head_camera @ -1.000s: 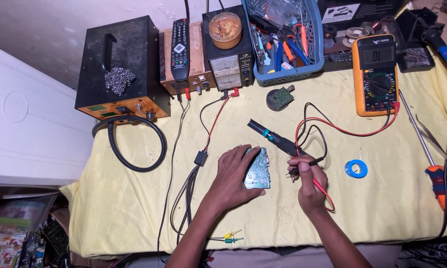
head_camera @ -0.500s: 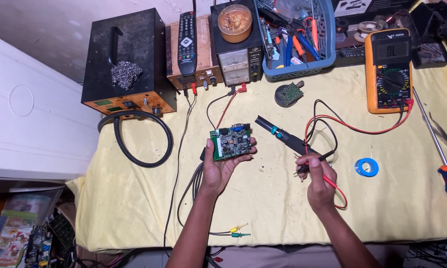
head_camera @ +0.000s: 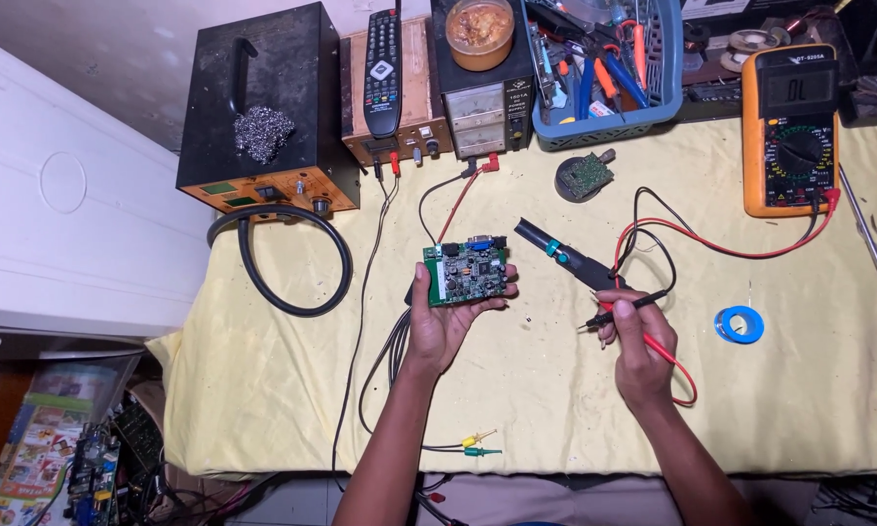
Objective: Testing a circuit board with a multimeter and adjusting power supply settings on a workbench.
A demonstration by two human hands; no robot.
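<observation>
Left hand is palm up, fingers curled round the edges of a green board, component side facing the camera; thumb sits on the board's left edge, fingertips wrap its right and lower edge. Board is lifted off the yellow cloth, just above the palm. Right hand is clenched on two probes, one black and one red, pinched between thumb and forefingers with tips pointing left toward the board but well apart from it. Can't tell whether the tips touch the cloth, view is too small there. Red lead runs from beyond the right knuckles up to the orange meter. A black tool with a teal band lies between the two hands, its near end just beside the right fingers. Blue tape roll sits right of the right hand. Small round board lies beyond the black tool. Remote and blue basket sit at the far edge.
</observation>
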